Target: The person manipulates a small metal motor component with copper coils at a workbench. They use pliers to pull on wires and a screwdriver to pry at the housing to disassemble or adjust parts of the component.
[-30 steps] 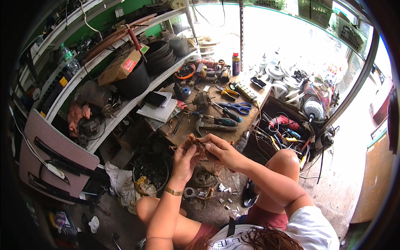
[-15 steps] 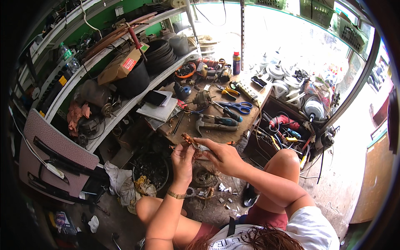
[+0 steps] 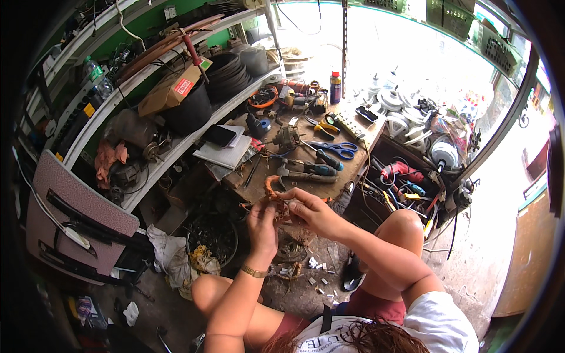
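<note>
A copper-coloured wire coil (image 3: 271,185) is held up in front of me, its curved end rising above my fingers. My left hand (image 3: 262,229) grips its lower part, fingers bent around it. From the other side my right hand (image 3: 318,216) pinches the coil with thumb and forefinger. My fingers hide the coil's lower portion. Just beyond, on a worn wooden bench (image 3: 250,187), lie a hammer (image 3: 306,175), a screwdriver (image 3: 327,159) and blue-handled scissors (image 3: 340,149). A small motor part (image 3: 287,139) sits behind the hammer.
Yellow-handled pliers (image 3: 323,127), a power strip (image 3: 348,127) and a spray can (image 3: 335,88) are farther back. A tool box (image 3: 406,185) stands at right. Left are a loaded shelf (image 3: 170,154) and a dark basin (image 3: 213,238); small white pieces (image 3: 318,263) litter the floor.
The coil has been turned, so its curved end now stands up above my fingers. My left hand has shifted slightly right and down, and the right hand slightly down.
</note>
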`<act>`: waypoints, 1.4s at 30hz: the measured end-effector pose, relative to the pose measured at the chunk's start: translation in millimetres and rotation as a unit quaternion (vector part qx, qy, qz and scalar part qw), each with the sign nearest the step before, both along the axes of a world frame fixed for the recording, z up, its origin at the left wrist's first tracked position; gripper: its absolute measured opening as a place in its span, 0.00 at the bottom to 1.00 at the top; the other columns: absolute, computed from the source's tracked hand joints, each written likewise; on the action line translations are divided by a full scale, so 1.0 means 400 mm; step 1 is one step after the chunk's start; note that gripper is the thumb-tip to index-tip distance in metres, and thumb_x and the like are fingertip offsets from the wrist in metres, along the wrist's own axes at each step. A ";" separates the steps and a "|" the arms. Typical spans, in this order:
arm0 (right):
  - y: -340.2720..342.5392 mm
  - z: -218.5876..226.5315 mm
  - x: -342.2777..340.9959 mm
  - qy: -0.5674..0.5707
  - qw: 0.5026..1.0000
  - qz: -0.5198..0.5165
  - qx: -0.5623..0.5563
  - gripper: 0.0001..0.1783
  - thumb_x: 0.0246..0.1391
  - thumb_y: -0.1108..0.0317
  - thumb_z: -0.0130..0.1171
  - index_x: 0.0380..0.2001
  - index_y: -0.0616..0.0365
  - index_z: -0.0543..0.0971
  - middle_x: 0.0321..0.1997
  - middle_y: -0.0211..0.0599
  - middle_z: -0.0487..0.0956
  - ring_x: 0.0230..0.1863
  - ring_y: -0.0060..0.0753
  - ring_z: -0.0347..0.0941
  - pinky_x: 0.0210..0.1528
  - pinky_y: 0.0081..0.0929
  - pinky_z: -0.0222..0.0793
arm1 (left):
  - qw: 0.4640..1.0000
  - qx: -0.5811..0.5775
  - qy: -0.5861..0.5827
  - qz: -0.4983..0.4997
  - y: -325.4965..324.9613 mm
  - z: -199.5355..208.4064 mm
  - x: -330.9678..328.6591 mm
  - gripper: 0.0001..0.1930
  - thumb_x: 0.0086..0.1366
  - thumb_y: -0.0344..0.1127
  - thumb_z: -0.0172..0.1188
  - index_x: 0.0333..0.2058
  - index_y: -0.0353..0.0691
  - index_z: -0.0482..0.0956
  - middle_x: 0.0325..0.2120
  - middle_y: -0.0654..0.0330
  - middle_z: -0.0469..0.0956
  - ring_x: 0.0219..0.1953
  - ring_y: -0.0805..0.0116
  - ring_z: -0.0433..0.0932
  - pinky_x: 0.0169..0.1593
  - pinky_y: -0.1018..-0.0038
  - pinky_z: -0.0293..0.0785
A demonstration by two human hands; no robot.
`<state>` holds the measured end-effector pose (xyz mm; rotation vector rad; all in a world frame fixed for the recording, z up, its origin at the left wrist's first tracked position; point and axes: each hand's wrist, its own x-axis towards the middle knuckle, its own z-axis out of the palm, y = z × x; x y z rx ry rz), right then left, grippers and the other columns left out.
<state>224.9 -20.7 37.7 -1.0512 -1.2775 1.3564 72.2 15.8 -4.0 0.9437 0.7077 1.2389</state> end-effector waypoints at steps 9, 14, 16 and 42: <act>-0.009 -0.004 -0.018 0.086 0.996 0.003 0.006 0.14 0.69 0.67 0.42 0.54 0.57 0.71 0.35 0.20 0.71 0.33 0.11 0.61 0.37 0.13 0.61 | 0.996 -0.031 -0.031 -0.074 0.010 0.011 -0.011 0.13 0.68 0.38 0.56 0.49 0.42 0.75 0.38 0.66 0.79 0.39 0.76 0.78 0.39 0.77 0.77; -0.008 -0.005 -0.013 0.123 0.992 0.020 -0.039 0.15 0.70 0.66 0.42 0.54 0.57 0.70 0.27 0.21 0.69 0.26 0.11 0.60 0.28 0.14 0.59 | 0.995 -0.060 -0.072 -0.040 0.010 -0.012 -0.004 0.15 0.68 0.43 0.58 0.48 0.42 0.75 0.39 0.66 0.79 0.39 0.76 0.78 0.41 0.78 0.75; -0.005 0.001 0.014 0.187 0.974 0.058 -0.110 0.15 0.70 0.65 0.42 0.54 0.57 0.70 0.23 0.21 0.68 0.21 0.12 0.59 0.23 0.14 0.57 | 0.985 -0.103 -0.121 -0.063 0.009 0.006 0.006 0.14 0.68 0.42 0.58 0.48 0.43 0.75 0.39 0.66 0.80 0.39 0.76 0.78 0.42 0.79 0.75; 0.024 -0.101 0.001 -0.269 0.951 -0.138 0.066 0.20 0.47 0.61 0.69 0.40 0.63 0.78 0.30 0.42 0.80 0.30 0.28 0.74 0.37 0.30 0.70 | 0.957 -0.179 -0.202 -0.110 0.030 -0.070 -0.011 0.09 0.68 0.31 0.52 0.46 0.44 0.76 0.40 0.61 0.78 0.45 0.63 0.76 0.55 0.63 0.72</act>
